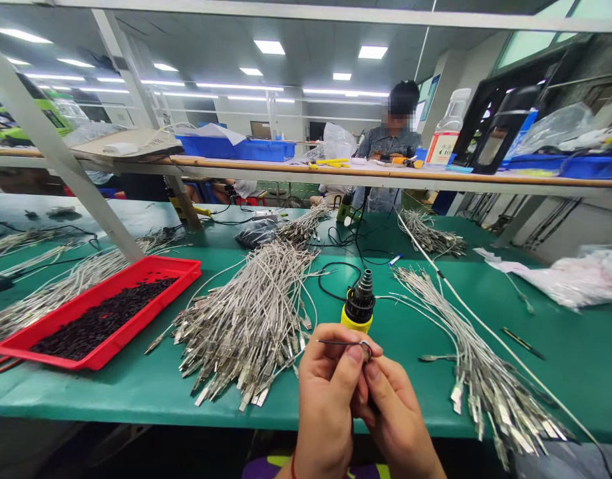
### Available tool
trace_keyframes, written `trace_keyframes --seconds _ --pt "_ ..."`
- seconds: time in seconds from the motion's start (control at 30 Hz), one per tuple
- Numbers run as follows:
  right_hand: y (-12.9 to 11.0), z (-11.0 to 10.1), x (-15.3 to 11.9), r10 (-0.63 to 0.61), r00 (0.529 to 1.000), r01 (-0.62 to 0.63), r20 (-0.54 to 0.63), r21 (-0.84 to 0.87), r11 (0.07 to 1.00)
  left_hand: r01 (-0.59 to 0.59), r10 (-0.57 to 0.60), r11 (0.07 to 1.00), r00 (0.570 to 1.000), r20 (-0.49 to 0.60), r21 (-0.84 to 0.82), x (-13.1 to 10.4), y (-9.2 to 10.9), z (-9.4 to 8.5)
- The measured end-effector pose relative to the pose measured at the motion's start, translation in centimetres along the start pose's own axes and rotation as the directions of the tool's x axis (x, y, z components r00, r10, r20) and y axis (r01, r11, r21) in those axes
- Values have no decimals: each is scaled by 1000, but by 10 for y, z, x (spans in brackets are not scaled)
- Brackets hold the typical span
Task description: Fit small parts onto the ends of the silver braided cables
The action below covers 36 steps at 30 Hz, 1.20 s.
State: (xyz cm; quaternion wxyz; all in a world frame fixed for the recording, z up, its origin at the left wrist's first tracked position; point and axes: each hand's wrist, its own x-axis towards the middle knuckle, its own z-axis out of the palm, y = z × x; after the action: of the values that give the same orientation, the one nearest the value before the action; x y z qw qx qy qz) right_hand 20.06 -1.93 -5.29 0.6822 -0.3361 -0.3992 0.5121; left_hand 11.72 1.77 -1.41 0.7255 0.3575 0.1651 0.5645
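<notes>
- Left hand (324, 399) and right hand (400, 416): in front of the near table edge, fingertips together, both thumbs uppermost.
- Grip: thumb and fingers of each hand clamped on a small curved piece (367, 348), pale and dark, largely covered by the fingers; exact form cannot be told.
- Thin dark strand (332, 342): runs from the pinch leftward across the left fingers.
- Red cord (293, 466): around left wrist.
- Right cable bundle (490, 379): pale leads, metal plugs toward the near edge, right of the hands.
- Middle cable bundle (251, 319): large loose heap on the green table (151, 392), left of the hands, plugs mostly nearward.
- Red tray (97, 359): farther left, set at a slant, holding small black pieces (111, 313).
- Yellow-and-black tool (359, 306): just beyond the hands, stepped metal nozzle pointing up.
- Black bag (257, 233): behind middle bundle.
- Shelf (286, 170): spans the far side; blue bin (266, 150) and clear bottle (450, 126) on it.
- Another person (393, 136): beyond shelf.
</notes>
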Motion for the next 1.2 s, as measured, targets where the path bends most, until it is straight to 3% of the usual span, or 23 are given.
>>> trace_keyframes --seconds 0.2,0.4,0.67,1.2 --pt "4 -1 2 -48 998 48 31 23 999 0 0 1000 1000 10 -23 1 -1 0" --pt "-1 2 3 -6 998 3 61 50 999 28 -28 999 1000 3 -31 2 2 3" --pt "0 3 2 5 1000 -5 -7 43 999 65 -66 997 997 -28 -39 1 4 4" --pt "-1 6 4 7 1000 -9 19 57 998 62 -63 997 998 -25 -51 4 6 2"
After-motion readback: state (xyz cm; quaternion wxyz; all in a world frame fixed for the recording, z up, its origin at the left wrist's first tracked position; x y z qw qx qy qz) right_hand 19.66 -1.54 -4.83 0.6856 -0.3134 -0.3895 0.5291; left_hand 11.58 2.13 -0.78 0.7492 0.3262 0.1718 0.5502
